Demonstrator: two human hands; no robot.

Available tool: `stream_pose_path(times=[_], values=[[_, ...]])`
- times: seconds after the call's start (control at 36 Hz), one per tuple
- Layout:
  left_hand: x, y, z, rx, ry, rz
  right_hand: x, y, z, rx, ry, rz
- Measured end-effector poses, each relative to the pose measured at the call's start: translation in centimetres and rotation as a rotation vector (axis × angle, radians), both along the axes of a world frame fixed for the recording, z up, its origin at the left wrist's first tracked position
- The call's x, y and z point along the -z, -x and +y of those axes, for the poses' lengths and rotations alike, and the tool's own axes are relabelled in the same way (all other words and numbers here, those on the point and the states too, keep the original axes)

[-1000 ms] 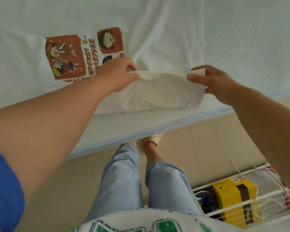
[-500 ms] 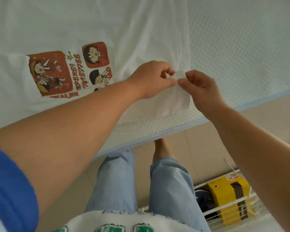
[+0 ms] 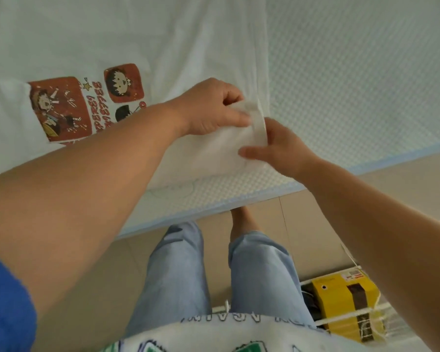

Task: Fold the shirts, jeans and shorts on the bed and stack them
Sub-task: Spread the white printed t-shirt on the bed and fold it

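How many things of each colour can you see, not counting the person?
White: 2, the cartoon shirt gripped by the left hand and right hand, and the wire rack
Pale green: 1, the bed mat
Yellow: 1, the box
Total: 4

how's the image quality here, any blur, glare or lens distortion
Head view: soft, even light, no glare or hard shadows; slightly soft overall, though the print on the white shirt stays readable; wide-angle stretch swells the near forearms and bows the bed edge; left hand and right hand lightly blurred.
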State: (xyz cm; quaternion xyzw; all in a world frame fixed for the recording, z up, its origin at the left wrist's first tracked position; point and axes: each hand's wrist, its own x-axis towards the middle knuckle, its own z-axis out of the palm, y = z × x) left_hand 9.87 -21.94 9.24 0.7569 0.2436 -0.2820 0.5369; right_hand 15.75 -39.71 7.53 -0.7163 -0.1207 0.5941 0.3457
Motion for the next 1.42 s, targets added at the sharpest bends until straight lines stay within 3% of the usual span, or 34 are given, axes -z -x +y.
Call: stream_pose_path(times=[0.06,0.08,0.22,0.36,0.5,0.64,0.81,0.92,1.0,1.11,1.19,1.31,1.42], values=[[-0.5,-0.3,0.1,-0.05,0.014,-0.033,0.7,0.7,-0.5,-0.258,0.111,-0.169],[-0.7,-0.4,0.2,-0.067,0.02,-0.043,0.8,1.1,-0.7,-0.275,0.139,-0.228],[-1.5,-0.3,1.2,-0.174,0.045,-0.054,0.1,0.9,-2.7,0.031,-0.011,-0.246],[-0.7,-0.3,1.0,-0.178,0.011,-0.033,-0.7,1.3,-4.8,0.0,-0.032,-0.131],[1.1,-1.1,-2.0,-0.031,-0.107,-0.032,0.8,1.6,-6.6,-0.157,0.179,-0.252],[4.3,-1.7,-4.9,0.045,-0.266,-0.05,2.6,1.5,-7.9,-0.146,0.265,-0.151],[6.1,-2.2,-7.2,0.113,-0.412,-0.118,3.7,2.3,-8.7,-0.203,0.389,-0.344],[6.5,-2.0,-7.8,0.107,-0.423,-0.15,4.1,2.0,-8.5,-0.157,0.502,-0.239],[6.2,-1.5,-7.0,0.048,-0.427,-0.171,3.5,1.7,-7.9,-0.163,0.498,-0.22],[4.9,1.7,-3.2,-0.069,-0.497,-0.156,1.7,0.9,-6.6,-0.155,0.46,-0.533],[4.1,5.6,0.7,-0.099,-0.567,-0.109,0.9,0.7,-4.5,-0.144,0.345,-0.66],[3.3,11.4,5.3,-0.1,-0.694,-0.01,0.9,1.0,-0.3,-0.245,0.198,-0.776],[3.2,16.1,8.4,0.004,-0.716,0.121,2.3,1.3,2.8,-0.399,0.234,-0.77]])
